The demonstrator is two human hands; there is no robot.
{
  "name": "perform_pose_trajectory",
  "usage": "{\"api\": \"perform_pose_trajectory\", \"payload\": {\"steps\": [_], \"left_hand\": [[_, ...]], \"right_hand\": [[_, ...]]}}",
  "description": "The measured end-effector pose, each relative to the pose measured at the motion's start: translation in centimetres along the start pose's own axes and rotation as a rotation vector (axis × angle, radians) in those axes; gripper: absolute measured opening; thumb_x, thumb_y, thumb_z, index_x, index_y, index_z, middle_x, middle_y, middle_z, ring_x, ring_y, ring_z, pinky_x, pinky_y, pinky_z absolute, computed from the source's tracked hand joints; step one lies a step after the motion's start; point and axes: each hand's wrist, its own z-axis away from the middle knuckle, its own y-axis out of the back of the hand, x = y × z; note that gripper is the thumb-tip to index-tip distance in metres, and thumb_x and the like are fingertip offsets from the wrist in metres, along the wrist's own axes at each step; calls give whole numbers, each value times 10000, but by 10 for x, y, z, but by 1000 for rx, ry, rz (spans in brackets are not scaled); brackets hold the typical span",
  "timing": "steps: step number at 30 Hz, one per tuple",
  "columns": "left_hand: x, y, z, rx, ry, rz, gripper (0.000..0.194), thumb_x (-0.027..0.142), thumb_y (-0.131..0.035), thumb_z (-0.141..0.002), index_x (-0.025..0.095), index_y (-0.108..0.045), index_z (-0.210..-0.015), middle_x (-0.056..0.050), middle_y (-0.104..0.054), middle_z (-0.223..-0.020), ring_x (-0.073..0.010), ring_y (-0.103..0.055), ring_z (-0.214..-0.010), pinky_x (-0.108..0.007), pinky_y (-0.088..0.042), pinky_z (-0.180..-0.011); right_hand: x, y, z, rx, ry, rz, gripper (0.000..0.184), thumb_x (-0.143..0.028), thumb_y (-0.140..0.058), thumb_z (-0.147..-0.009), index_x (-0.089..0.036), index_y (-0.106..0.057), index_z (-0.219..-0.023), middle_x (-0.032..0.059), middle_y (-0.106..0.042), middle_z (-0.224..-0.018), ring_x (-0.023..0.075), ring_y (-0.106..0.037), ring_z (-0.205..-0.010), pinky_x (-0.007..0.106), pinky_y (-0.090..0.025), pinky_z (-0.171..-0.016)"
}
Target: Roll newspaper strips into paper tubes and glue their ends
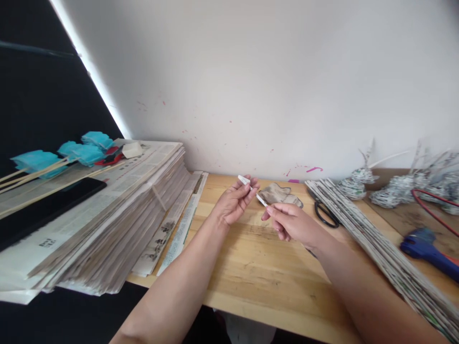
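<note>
In front of me, above the wooden table [258,267], a thin white stick [261,199], perhaps a rolled paper strip, runs between both hands. My left hand [236,200] pinches its upper part between thumb and fingers, and a wider pale end sticks out past them. The lower end is gripped by the fingertips of my right hand [289,220], which partly hide it. Behind my right hand lies a stained grey-brown cloth or glove [279,193], flat on the wood.
Left stands a tall newspaper stack [143,191] bearing a black phone [60,205], blue flower-like pieces [38,162] on sticks and a white block [132,150]. Right are rolled newspaper sticks [373,248], black-handled scissors [326,214], a blue glue gun [426,248] and woven paper shapes [394,190].
</note>
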Motion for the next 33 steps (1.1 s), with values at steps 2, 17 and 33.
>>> {"api": "perform_pose_trajectory", "payload": {"steps": [2,17,33], "left_hand": [[-1,0,0,-9,20,-14,204,-1,-575,-824,131,-676,-941,-70,-699,-1018,-129,-691,-901,-207,-553,-826],[5,0,-5,104,-79,81,198,-10,-568,-825,131,-650,-937,-54,-709,-896,-107,-703,-799,-166,-562,-752],[-3,-2,0,27,-49,-39,42,60,-640,-792,88,-659,-768,-70,-699,-871,-127,-692,-754,-212,-575,-759]], "right_hand": [[0,0,0,20,2,26,372,-503,-454,-900,-161,-599,-880,-47,-460,-559,68,-468,-407,186,-360,-396],[-5,3,3,78,81,242,407,-495,-410,-914,-163,-634,-840,-31,-489,-548,83,-452,-424,201,-350,-416],[-30,-4,-21,469,364,302,311,-396,-612,-805,-189,-667,-1030,95,-677,-1092,205,-630,-960,330,-498,-801]]}}
